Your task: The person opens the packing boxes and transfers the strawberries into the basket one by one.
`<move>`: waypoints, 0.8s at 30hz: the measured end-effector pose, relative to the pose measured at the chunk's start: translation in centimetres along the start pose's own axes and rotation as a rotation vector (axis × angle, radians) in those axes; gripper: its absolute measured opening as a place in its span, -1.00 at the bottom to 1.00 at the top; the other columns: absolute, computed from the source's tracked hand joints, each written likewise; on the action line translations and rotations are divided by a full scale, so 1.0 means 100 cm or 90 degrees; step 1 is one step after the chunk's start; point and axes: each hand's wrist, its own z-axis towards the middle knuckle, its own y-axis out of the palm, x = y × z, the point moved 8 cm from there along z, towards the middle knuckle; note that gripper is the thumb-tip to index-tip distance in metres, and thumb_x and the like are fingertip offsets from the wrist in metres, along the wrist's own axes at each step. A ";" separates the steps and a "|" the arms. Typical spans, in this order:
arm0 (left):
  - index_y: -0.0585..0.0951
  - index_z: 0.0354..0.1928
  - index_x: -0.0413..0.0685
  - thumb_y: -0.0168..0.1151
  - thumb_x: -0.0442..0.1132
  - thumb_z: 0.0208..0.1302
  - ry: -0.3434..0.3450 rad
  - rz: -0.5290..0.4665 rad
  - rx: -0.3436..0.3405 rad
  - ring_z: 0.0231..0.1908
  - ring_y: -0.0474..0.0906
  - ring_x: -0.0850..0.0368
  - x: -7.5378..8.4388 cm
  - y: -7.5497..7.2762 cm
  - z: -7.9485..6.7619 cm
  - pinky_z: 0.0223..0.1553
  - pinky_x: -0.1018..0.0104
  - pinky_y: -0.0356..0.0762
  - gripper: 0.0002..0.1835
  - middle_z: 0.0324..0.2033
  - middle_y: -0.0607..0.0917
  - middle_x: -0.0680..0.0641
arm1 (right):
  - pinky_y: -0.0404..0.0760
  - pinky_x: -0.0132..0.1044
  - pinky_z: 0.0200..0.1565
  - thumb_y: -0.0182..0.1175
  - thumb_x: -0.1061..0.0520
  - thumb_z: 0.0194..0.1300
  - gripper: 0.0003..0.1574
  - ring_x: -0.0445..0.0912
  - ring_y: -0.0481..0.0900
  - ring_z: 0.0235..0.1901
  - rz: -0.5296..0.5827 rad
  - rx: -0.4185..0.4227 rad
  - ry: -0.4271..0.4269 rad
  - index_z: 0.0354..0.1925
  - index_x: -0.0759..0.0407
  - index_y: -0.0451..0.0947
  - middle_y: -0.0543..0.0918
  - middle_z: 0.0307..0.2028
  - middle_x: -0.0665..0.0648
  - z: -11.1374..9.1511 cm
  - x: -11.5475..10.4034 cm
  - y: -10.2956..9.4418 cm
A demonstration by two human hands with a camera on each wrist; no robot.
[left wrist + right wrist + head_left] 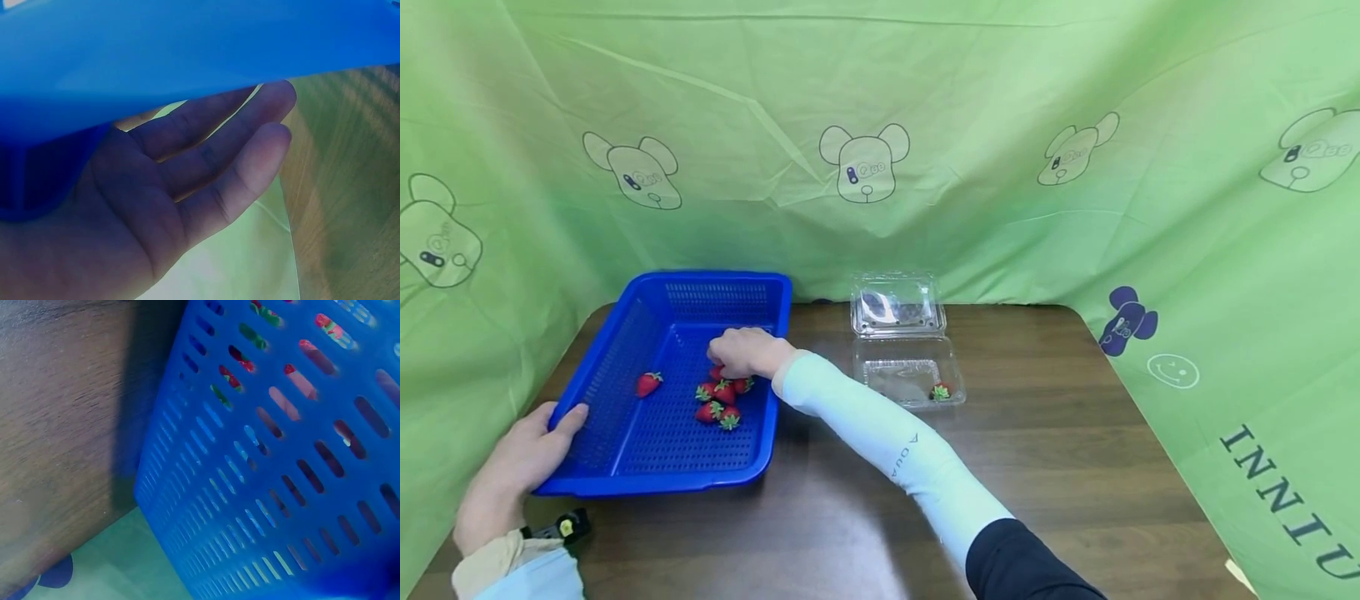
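Observation:
My left hand grips the left rim of a blue plastic basket, thumb over the rim. In the left wrist view its other fingers reach along the outside, under the rim. My right hand is inside the basket, fingers bent down over a red strawberry that they partly cover; I cannot tell whether they pinch it. Several strawberries with green leaves lie close below that hand, and a single strawberry lies apart to the left. In the right wrist view, the slotted basket wall mostly hides the right hand.
A clear plastic clamshell box stands to the right of the basket, its lid tipped back. One strawberry lies in its front right corner. Green printed cloth hangs around the wooden table.

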 end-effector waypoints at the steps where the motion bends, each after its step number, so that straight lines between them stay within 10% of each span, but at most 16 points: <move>1: 0.24 0.20 -0.53 -0.37 0.13 0.54 -0.001 0.000 -0.002 -0.37 0.54 0.06 0.000 0.000 0.000 -0.39 0.25 0.43 -0.28 -0.20 0.61 -0.44 | 0.30 -0.45 -0.43 0.11 -0.03 0.45 -0.67 -0.24 0.38 -0.51 -0.001 0.005 -0.004 -0.48 -0.06 0.35 0.42 -0.54 -0.09 -0.001 0.000 -0.001; 12: 0.19 0.24 -0.55 -0.40 0.14 0.54 -0.006 -0.004 -0.011 -0.32 0.56 0.01 0.002 0.002 0.001 -0.37 0.26 0.43 -0.25 -0.13 0.56 -0.51 | 0.24 -0.42 -0.49 -0.01 0.10 0.46 -0.78 -0.23 0.32 -0.53 0.018 0.183 -0.080 -0.40 -0.01 0.35 0.39 -0.52 -0.11 -0.038 -0.001 -0.056; 24: 0.18 0.24 -0.55 -0.40 0.14 0.54 -0.009 0.025 -0.022 -0.27 0.54 -0.07 0.001 0.000 0.000 -0.33 0.25 0.38 -0.25 -0.12 0.55 -0.50 | 0.38 -0.37 -0.45 0.10 0.15 0.24 -0.82 -0.22 0.37 -0.50 0.031 0.353 -0.047 -0.46 0.01 0.32 0.40 -0.51 -0.10 -0.107 0.042 -0.095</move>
